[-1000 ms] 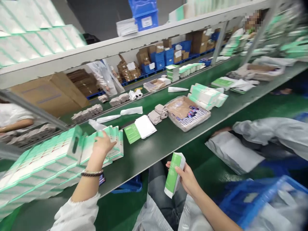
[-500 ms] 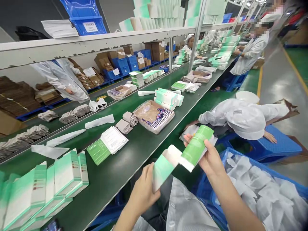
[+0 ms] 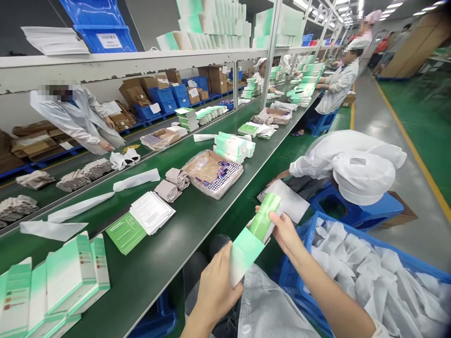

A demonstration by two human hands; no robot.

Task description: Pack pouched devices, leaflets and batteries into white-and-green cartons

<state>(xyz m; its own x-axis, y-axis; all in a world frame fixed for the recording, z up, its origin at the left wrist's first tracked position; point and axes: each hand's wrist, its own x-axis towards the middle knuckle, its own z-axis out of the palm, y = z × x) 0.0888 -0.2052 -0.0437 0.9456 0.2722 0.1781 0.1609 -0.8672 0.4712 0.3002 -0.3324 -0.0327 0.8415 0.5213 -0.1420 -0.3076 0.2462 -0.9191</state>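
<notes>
Box: tilting in midair just beside the bench, open end up; probably weighing little, its card stiff but crushable
Left hand: gripping the box around its lower part
Right hand: pinching the green paper's outer end
Green paper: sitting partly inside the box; looking smooth, perhaps slippery
Holding places: flat lower sides seemingly offering the safest grip

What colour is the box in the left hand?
The box is mint green, fading to white near the left hand; the head view shows it.
</notes>
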